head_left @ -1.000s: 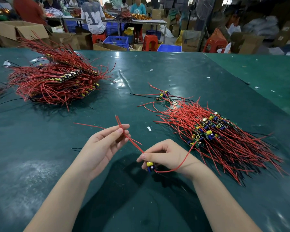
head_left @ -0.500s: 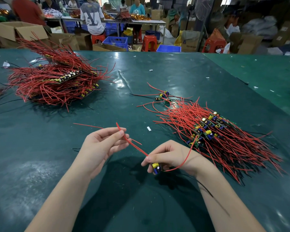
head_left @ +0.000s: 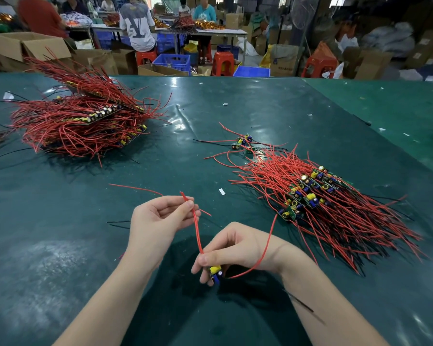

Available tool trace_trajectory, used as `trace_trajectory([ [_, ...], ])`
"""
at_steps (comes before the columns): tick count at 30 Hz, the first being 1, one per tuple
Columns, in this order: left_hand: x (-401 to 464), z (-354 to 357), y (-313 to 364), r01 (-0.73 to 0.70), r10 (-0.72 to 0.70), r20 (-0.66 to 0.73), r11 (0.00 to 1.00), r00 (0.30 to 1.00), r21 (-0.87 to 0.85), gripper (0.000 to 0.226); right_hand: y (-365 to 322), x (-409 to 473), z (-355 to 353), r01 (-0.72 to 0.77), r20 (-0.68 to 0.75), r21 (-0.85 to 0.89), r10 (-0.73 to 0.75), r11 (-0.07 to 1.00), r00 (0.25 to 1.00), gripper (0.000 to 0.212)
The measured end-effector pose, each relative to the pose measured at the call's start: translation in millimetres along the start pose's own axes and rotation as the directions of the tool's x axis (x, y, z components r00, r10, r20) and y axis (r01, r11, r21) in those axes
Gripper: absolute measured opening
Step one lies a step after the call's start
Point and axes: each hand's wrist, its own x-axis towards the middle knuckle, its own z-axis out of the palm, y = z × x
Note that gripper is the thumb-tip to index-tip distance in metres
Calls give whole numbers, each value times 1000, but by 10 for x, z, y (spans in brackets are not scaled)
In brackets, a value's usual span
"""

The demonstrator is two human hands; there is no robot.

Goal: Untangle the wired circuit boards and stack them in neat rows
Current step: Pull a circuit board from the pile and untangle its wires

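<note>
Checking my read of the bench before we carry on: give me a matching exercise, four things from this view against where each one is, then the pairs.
Things:
1. circuit board
2. tall stacked pile
3. low spread pile
4. small loose cluster

Places:
A. far left of the table
B. gripped in the right hand
C. right of the hands, wires fanning toward the near right
D. just beyond the low spread pile, toward the table's middle

Pairs: 1-B, 2-A, 3-C, 4-D

The left hand pinches the held board's red wire near its free end.
</note>
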Motion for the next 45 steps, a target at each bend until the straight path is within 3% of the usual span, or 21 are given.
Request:
trace_trajectory([
  [4, -18, 36, -40, -4, 4, 6, 997, 1000, 72, 7, -16, -23, 6, 25, 9, -3, -25, 1000, 1000, 21],
  [11, 6, -12, 19, 39, -39, 1, 999, 999, -32, 8, -12, 2, 40, 24, -19, 12, -24, 1000, 1000, 22],
  [20, -29, 20, -8, -88, 94, -47, 989, 994, 116, 9, -55, -30, 50, 69, -56, 86, -65, 994, 996, 16],
  [24, 15, -6, 34, -15, 16, -17, 999, 1000, 46, 20, -53, -1, 44, 97, -226, 127, -67, 987, 972, 15],
  [28, -28, 48, 14, 93, -93, 80, 996, 992, -3, 23, -41, 51, 7, 200, -452, 244, -71, 949, 889, 17],
  [31, -81, 110, 1, 254, -242, 204, 967, 949, -34, 28, -52, 70, -19, 297, -563, 351, -54, 888, 825, 23],
  [37, -123, 115, 20, 442, -428, 379, 895, 821, 53, 38, -41, 47, -18, 385, -571, 381, -113, 841, 813, 18],
  [40, -105, 82, 39, 465, -454, 383, 883, 804, 70, 40, -29, 50, -24, 367, -581, 316, -127, 875, 804, 19],
  [45, -97, 62, 38, 449, -448, 370, 889, 814, 88, 14, -31, 35, -30, 328, -593, 119, -198, 937, 781, 26],
])
